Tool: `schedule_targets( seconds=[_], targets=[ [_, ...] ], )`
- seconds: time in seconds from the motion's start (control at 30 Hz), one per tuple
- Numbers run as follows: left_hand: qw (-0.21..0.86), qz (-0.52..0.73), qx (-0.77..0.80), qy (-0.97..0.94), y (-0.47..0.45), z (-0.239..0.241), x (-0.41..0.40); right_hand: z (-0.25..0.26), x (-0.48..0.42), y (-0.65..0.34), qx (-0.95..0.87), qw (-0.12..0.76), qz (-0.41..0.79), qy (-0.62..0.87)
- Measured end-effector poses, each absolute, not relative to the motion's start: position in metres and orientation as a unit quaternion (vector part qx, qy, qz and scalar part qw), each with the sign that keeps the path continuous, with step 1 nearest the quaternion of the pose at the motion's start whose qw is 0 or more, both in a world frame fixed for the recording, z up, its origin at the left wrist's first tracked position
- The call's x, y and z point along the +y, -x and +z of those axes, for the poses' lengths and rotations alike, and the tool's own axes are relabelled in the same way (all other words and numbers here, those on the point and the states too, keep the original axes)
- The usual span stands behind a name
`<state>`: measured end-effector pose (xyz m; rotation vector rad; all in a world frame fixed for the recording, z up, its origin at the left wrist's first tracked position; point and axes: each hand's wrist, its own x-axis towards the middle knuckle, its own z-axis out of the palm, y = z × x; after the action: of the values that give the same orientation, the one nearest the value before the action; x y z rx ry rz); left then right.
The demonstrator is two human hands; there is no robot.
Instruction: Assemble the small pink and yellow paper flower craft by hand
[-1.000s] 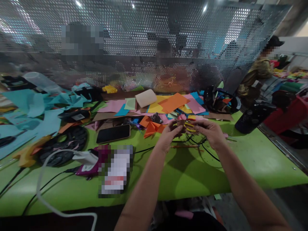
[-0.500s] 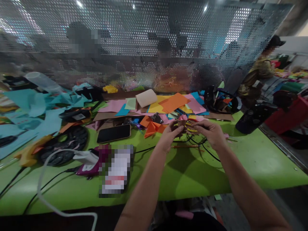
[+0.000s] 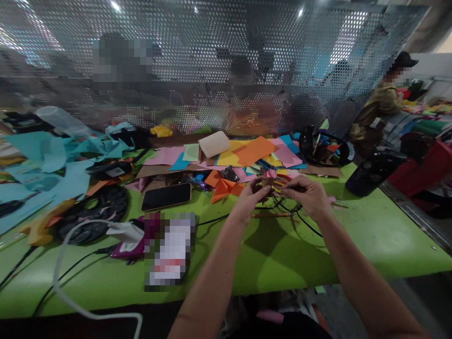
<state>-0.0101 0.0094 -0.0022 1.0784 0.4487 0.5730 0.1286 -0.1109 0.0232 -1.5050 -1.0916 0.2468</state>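
Note:
My left hand [image 3: 250, 197] is closed on a small pink paper flower [image 3: 270, 174] with a brownish lower part, held above the green table. To its right, my right hand [image 3: 308, 197] is pinched shut close to the flower; what lies between its fingertips is too small to make out. Just behind and between the hands show yellow and red curved pieces [image 3: 281, 179], partly hidden by the fingers. Black cables [image 3: 310, 225] and a thin brown stick [image 3: 270, 215] lie on the table below the hands.
Coloured paper sheets [image 3: 256, 149] and an orange folded paper [image 3: 223, 187] lie behind. Left are a phone [image 3: 166, 196], a purple-and-white power strip [image 3: 132, 238], a yellow glue gun [image 3: 44, 223] and a black round tray [image 3: 106, 207]. A dark tumbler [image 3: 367, 174] lies right; a perforated metal panel [image 3: 197, 70] stands behind.
My right fingertips have shifted slightly beside the flower and are pinched more tightly. My left hand holds the flower in nearly the same place.

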Motion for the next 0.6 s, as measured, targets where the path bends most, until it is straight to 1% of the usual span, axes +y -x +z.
schedule_targets(
  seconds=[0.37,0.43,0.6],
  targets=[
    [0.781,0.250,0.206,-0.535,0.009,-0.004,0.009,0.028,-0.111,-0.124,-0.523,0.551,0.079,0.646],
    [0.772,0.256,0.209,-0.543,0.009,-0.004,0.009,0.025,-0.110,-0.124,-0.506,0.562,0.095,0.647],
    [0.760,0.262,0.208,-0.557,0.006,-0.004,0.008,0.018,-0.107,-0.123,-0.446,0.627,0.141,0.623]
  ],
)
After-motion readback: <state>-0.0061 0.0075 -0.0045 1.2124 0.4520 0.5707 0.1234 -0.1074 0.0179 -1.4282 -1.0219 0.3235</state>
